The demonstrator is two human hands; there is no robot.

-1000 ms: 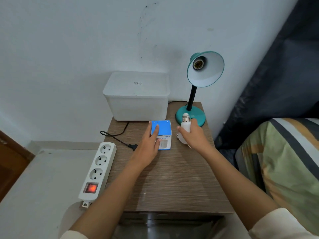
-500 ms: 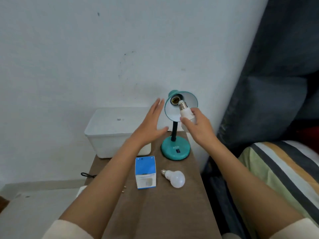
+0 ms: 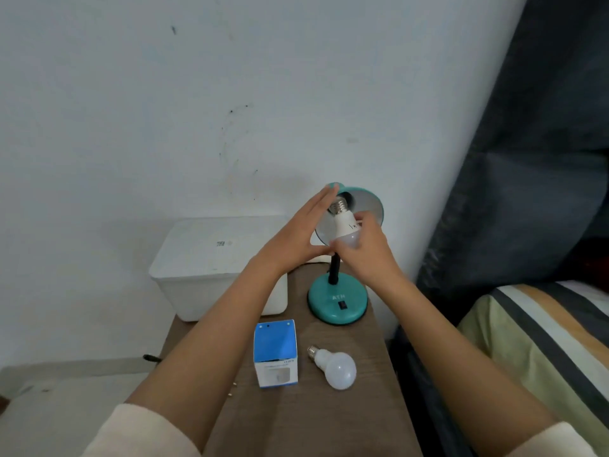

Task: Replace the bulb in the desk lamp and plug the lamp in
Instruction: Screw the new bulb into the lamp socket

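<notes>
bare table in front; box and spare bulb block the middle.

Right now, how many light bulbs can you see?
2. One bulb is in the right hand, its screw end at the lamp shade's socket. The other bulb lies on the table, right of the blue box, which might hide another.

Scuffed white wall, dark curtain, striped bedding

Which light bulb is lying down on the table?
The bare bulb beside the blue box; the other bulb is held up at the lamp.
</notes>
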